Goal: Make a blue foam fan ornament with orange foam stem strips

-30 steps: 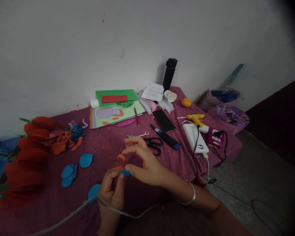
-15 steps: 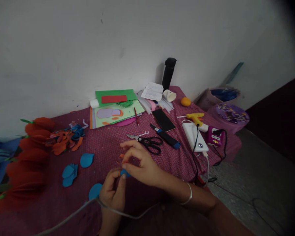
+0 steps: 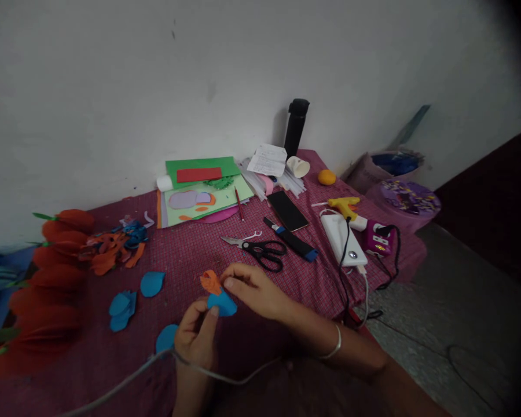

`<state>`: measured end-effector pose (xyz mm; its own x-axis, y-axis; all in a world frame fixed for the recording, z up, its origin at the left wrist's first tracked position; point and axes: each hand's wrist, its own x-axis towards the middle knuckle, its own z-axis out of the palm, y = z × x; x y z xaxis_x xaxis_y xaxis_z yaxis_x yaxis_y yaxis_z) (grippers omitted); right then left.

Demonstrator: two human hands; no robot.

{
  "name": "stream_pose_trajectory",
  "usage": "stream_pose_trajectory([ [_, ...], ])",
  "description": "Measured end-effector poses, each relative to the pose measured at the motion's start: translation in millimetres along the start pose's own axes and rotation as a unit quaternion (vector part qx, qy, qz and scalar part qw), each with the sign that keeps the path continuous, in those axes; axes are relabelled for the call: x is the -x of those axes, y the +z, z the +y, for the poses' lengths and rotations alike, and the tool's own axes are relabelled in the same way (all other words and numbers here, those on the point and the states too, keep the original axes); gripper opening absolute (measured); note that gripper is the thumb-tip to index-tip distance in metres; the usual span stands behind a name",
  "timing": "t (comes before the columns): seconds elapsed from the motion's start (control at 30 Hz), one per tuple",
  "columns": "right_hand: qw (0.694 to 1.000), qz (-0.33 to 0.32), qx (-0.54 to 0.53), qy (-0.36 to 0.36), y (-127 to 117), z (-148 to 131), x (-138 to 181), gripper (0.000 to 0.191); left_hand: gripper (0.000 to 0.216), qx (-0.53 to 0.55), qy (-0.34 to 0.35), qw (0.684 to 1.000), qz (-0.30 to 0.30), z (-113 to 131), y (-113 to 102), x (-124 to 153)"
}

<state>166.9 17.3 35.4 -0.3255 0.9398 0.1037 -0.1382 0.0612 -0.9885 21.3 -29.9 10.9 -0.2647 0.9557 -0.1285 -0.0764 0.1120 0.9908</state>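
My left hand (image 3: 198,331) pinches a blue paper petal (image 3: 222,303) between thumb and fingers, low over the table. Close to the petal's upper right edge is my right hand (image 3: 254,288), its thumb and fingers drawn together; whether they grip the petal's edge or something small, I cannot tell. Just beyond the petal lie orange scraps (image 3: 211,282). More blue petals rest to the left: a single petal (image 3: 151,284), a small stack (image 3: 122,310), and one petal (image 3: 167,339) partly behind my left hand. Black-handled scissors (image 3: 264,253) lie open beyond my right hand.
A cutter knife (image 3: 295,242), phone (image 3: 287,211), white power bank (image 3: 342,238) and yellow glue gun (image 3: 344,206) lie on the right. Orange paper pumpkins (image 3: 56,284) line the left, beside cut scraps (image 3: 113,246). A pale cable (image 3: 125,388) crosses the foreground.
My right hand has shifted down and right, drawing back from the petal. The blue petal and the orange scraps are more exposed. My left hand stays almost in place.
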Motion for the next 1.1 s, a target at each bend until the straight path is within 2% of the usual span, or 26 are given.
stream_pose_trajectory([
  [0.17, 0.999, 0.01, 0.043, -0.011, 5.5, 0.0, 2.4, 0.01, 0.026, -0.023, 0.005, 1.0, 0.008, -3.8, -1.1, -0.6],
  [0.53, 0.988, 0.048, 0.125, -0.078, 7.7, 6.0, -0.4, 0.007, 0.024, -0.096, 0.041, 0.995, 0.007, -5.9, -5.2, 0.3],
  [0.87, 0.99, 0.042, 0.121, -0.054, 9.4, 4.2, -0.6, 0.01, 0.019, -0.122, 0.068, 0.99, 0.008, -9.6, -6.5, -1.3],
  [1.0, 0.994, 0.01, 0.104, -0.025, 6.8, -1.2, 1.3, 0.004, 0.021, -0.127, 0.056, 0.99, 0.017, -9.5, -5.9, -1.3],
  [1.1, 0.999, -0.022, 0.043, -0.006, 4.0, -2.5, 1.7, 0.013, 0.022, -0.129, 0.052, 0.99, 0.018, -9.4, -6.1, -1.0],
])
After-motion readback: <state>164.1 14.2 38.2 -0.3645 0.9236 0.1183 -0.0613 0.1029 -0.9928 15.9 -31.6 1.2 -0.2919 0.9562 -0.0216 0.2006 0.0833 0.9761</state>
